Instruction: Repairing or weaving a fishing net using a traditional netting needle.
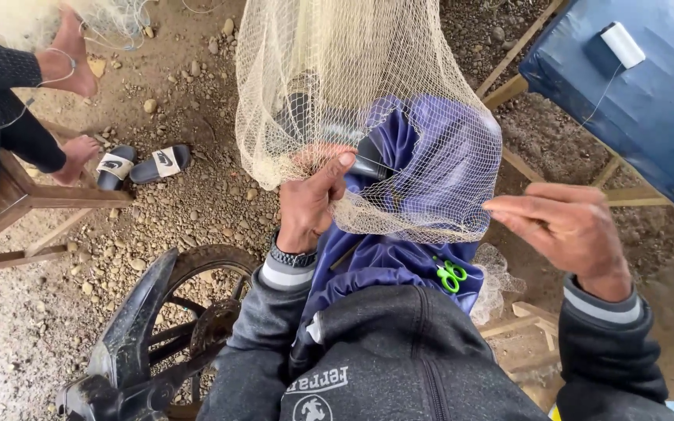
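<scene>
A pale fishing net (337, 70) hangs down over my raised knee, which is covered by blue shiny trousers (431, 156). My left hand (310, 206) pinches the net's lower edge, thumb pressed against the mesh. My right hand (571, 230) is off to the right at the net's right edge, fingers pinched together as if on a thin thread; the thread itself is too fine to see. Small green-handled scissors (451, 274) lie on my lap.
Another person's bare feet (72, 54) and dark sleeve are at the upper left by a wooden bench (33, 199), with slippers (142, 164) on gravel. A motorbike wheel and fender (157, 312) sit lower left. A white thread spool (622, 43) rests on blue tarp (649, 109).
</scene>
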